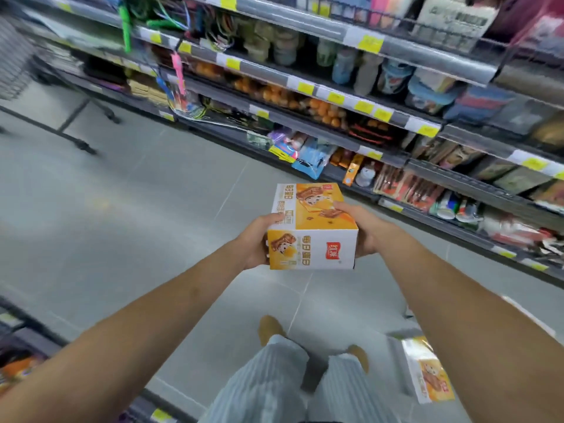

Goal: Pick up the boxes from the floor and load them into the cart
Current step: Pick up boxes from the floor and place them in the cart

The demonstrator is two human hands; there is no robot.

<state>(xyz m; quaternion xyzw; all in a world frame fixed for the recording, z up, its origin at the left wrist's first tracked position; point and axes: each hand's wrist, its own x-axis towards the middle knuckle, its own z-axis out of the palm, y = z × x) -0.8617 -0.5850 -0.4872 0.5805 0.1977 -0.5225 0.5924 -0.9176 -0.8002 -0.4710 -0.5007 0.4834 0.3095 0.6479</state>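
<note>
Left hand (254, 244) and right hand (364, 230) clamp one carton (314, 227) between them, clear of the floor (122, 209).

- Left hand: palm against the carton's left side, thumb on the top edge. The fingers are hidden behind the carton.
- Right hand: palm against the right side, thumb laid on the orange top face.
- Carton: white and orange, printed with a red logo, held roughly level in front of the body.

A second carton (427, 372) of the same print lies on the floor just to the right of the person's right shoe (358, 355). It is blurred and partly covered by the right forearm.

Stocked shelves (335, 117) with yellow price tags run along the far and right edges of the floor. Striped trousers (274, 380) show below the held carton.
</note>
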